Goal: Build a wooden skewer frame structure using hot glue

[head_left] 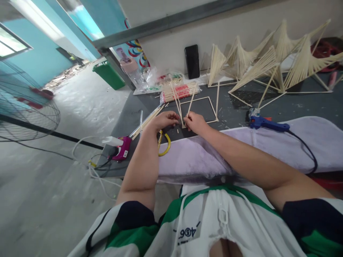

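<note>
A: Layout?
B: Dark table (136,104); lilac cloth (184,154) along its near edge; stick frame (213,108) on the tabletop beyond.
A: Hands?
B: Right hand (196,122): fingertips pinching slanted stick (191,102). Left hand (167,120): fingers curled nearby, grip indeterminable.

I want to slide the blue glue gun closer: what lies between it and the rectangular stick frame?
Between the glue gun and stick frame, the head view shows dark tabletop with small pale specks, nothing larger.
</note>
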Action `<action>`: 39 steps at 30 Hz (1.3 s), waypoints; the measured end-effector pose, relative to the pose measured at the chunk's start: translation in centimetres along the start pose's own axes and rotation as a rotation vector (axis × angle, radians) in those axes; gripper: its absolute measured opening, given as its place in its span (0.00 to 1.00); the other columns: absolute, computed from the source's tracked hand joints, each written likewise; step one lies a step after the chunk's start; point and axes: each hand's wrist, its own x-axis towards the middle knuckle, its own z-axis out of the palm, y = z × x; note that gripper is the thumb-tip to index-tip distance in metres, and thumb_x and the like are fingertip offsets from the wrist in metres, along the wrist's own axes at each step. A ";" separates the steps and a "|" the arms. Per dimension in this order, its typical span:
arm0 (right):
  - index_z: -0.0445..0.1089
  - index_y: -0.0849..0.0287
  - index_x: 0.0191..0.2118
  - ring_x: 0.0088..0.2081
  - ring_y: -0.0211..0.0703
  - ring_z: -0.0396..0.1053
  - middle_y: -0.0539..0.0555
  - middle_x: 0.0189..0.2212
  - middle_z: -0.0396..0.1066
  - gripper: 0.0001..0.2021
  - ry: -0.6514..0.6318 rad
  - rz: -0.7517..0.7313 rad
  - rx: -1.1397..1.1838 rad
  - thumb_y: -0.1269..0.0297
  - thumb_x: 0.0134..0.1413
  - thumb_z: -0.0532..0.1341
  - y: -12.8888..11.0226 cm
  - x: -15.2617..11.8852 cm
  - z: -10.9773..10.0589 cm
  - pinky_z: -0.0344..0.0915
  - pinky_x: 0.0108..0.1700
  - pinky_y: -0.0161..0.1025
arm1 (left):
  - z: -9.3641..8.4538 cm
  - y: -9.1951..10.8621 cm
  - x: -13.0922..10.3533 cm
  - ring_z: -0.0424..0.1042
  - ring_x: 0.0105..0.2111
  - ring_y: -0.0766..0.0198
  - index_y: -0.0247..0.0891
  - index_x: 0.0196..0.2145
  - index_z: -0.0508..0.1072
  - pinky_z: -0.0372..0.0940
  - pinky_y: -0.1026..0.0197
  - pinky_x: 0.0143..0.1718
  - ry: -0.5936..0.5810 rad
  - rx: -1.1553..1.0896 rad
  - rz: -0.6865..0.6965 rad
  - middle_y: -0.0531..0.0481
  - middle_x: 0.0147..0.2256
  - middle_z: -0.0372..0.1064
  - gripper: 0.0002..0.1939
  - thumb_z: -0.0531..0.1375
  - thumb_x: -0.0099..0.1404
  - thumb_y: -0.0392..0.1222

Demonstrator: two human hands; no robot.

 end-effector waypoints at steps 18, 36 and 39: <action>0.71 0.60 0.43 0.20 0.35 0.68 0.47 0.22 0.72 0.09 0.006 0.058 0.065 0.63 0.59 0.58 0.0 -0.5 -0.9 0.66 0.30 0.32 | 1.2 1.0 0.2 0.52 0.13 0.76 0.38 0.24 0.61 0.45 0.69 0.15 0.411 -0.188 -0.029 0.59 0.16 0.57 0.11 0.58 0.61 0.41; 0.73 0.60 0.44 0.24 0.34 0.70 0.49 0.27 0.76 0.11 -0.023 0.059 -0.049 0.69 0.56 0.58 -0.1 -0.9 -1.3 0.65 0.34 0.30 | 0.8 0.1 0.7 0.70 0.29 0.67 0.36 0.32 0.78 0.63 0.64 0.33 0.098 0.201 0.005 0.52 0.29 0.74 0.11 0.68 0.47 0.36; 0.74 0.61 0.42 0.24 0.34 0.70 0.51 0.28 0.77 0.10 -0.041 0.066 -0.089 0.66 0.59 0.58 -0.3 -0.8 -1.3 0.64 0.33 0.30 | 1.5 0.7 0.8 0.66 0.27 0.68 0.36 0.30 0.78 0.60 0.64 0.31 0.046 0.299 0.000 0.55 0.25 0.70 0.11 0.69 0.46 0.37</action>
